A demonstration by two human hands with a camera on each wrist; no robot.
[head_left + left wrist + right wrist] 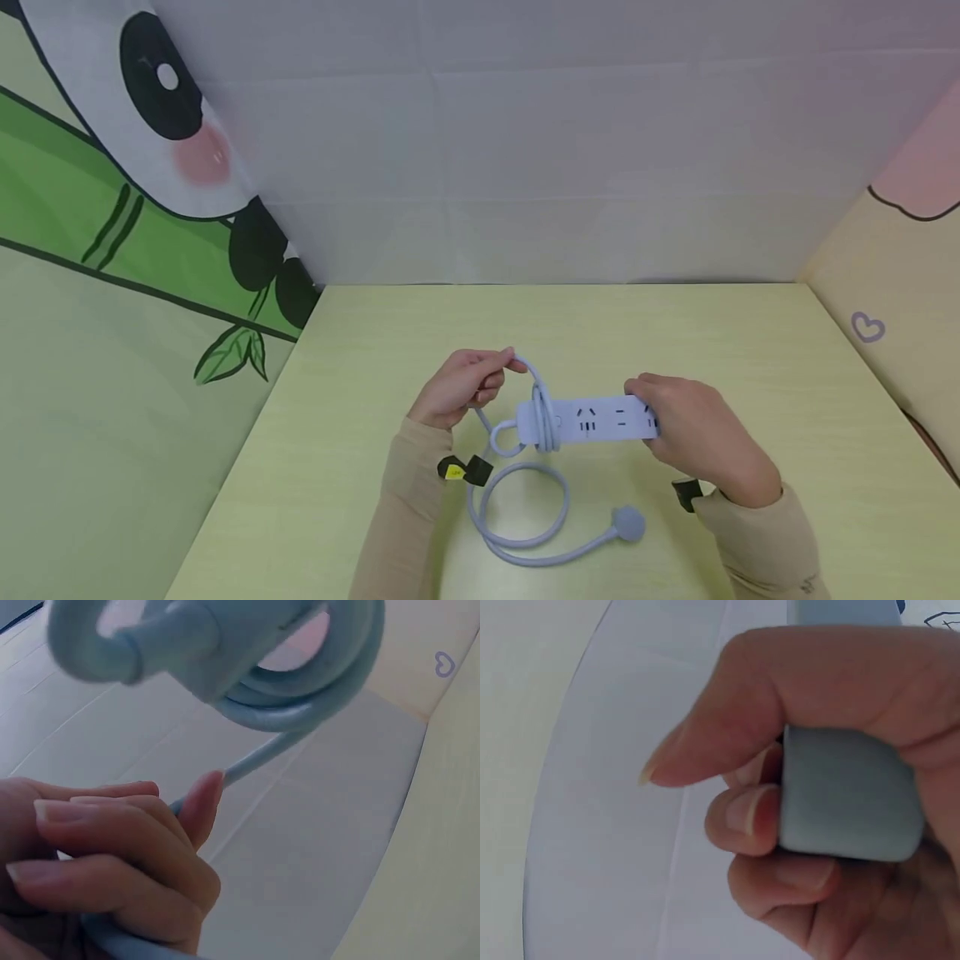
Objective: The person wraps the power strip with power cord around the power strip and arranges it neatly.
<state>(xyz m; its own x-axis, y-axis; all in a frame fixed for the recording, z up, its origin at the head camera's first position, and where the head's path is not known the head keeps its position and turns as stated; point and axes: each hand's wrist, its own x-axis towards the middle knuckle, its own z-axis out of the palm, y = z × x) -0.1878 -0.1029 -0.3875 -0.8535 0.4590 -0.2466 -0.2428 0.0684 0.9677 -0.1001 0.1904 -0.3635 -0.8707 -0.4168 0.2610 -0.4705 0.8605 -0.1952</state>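
Observation:
A white power strip (607,418) is held above the table, its socket face toward the head camera. My right hand (693,425) grips its right end; in the right wrist view the fingers curl round the strip's end (851,795). Several turns of the strip's cord (546,417) wrap round its left end. With curled fingers my left hand (468,383) holds the cord just up and left of those turns, and the left wrist view shows the cord (259,759) running from the fingers to the coil. A loose loop of cord lies below, ending in a round plug (628,523).
The pale yellow-green table (300,500) meets a grey-white wall panel (562,167) at the back. Printed panels with a cartoon animal and a green stalk (150,192) stand at left, and another with a small heart (867,327) at right.

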